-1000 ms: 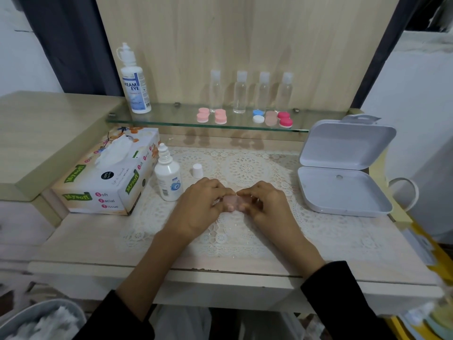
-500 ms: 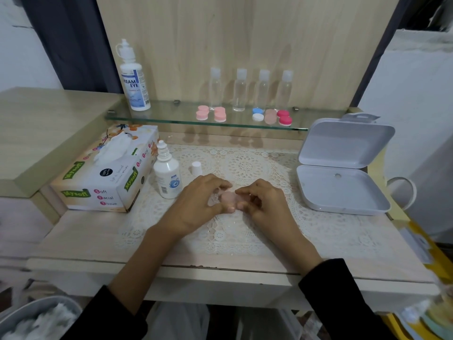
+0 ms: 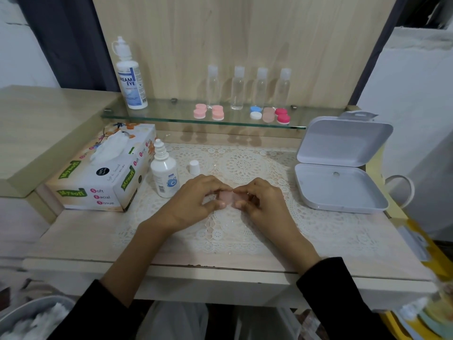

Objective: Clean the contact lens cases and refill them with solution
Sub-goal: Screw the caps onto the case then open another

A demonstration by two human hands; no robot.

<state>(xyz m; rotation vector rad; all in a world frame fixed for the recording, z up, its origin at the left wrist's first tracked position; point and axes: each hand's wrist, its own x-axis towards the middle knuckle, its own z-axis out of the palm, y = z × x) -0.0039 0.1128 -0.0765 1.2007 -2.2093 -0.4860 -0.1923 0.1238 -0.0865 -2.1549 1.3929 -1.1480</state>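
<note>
A: Head view first. Where is the case being worked on?

B: The pale pink, translucent plastic lens case is just right of the small white plastic solution bottle, low over the cream lace mat. I cannot tell whether it rests on the mat or is lifted clear of it.

A: And the hands?

B: The left hand has its thumb and fingers curled round the case's left end. The right hand pinches the right end the same way. Both are closed on it, with the fingertips almost meeting in the middle.

A: How would you expect it to handle?

B: Light and stiff, I'd judge. It looks like thin moulded plastic, small enough to nearly vanish between 2 hands. If it is wet with solution it will be slippery. The best place to grip is probably a lid's rim, with the other hand steadying the body. The narrow bridge between the 2 wells is probably the weak spot, so I would not squeeze there.

A: Is the solution ready?

B: The bottle stands upright with its nozzle bare, and its small white cap stands just to its right, beyond the hands. The printed cardboard tissue box is close on the bottle's left. More coloured lens cases wait on the glass shelf behind and above the bottle. The open white hinged box lies well to the bottle's right.
</note>
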